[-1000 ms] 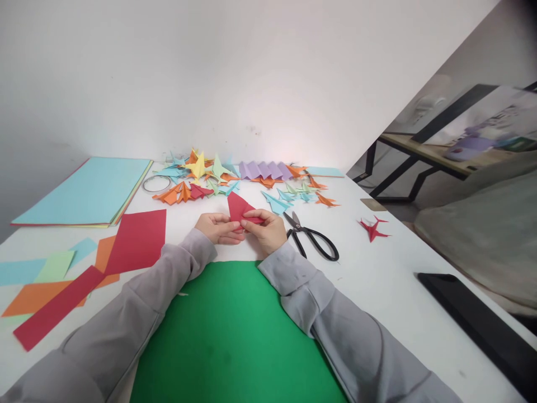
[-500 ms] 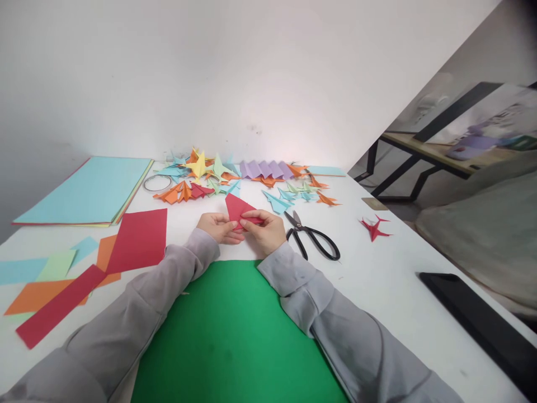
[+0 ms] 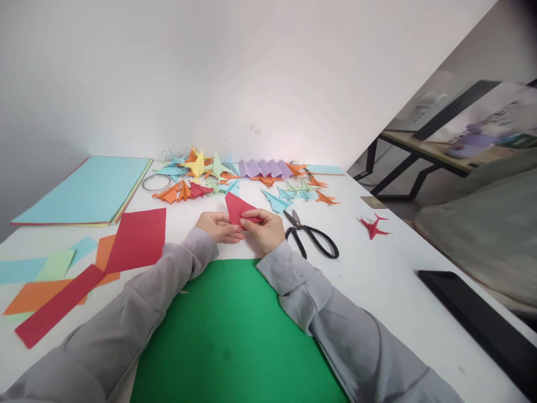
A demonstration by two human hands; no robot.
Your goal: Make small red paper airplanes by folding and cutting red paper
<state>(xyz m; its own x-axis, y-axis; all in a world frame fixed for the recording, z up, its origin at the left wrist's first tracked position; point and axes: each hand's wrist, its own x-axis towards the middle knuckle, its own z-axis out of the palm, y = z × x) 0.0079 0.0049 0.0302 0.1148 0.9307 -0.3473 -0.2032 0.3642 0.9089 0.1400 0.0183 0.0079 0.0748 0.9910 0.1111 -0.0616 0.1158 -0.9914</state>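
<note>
A folded piece of red paper [image 3: 236,207] is held up between both hands, just beyond the far edge of a green sheet [image 3: 235,330]. My left hand [image 3: 218,226] grips its lower left edge, thumb on top and fingers beneath. From the right, my right hand [image 3: 266,228] pinches the paper with thumb and forefinger. Black-handled scissors [image 3: 312,232] lie slightly open to the right of my right hand. Larger red paper [image 3: 138,239] and a red strip [image 3: 61,305] lie on the left.
Folded paper shapes, among them a yellow one [image 3: 198,164], cluster along the wall beside a pleated purple paper [image 3: 264,169]. A blue-topped paper stack [image 3: 84,190] lies at the back left. A red folded figure [image 3: 372,228] and a black flat object [image 3: 474,319] are at right.
My left thumb has shifted slightly right along the lower edge of the red paper. The whole view has moved a little; both hands still hold the paper.
</note>
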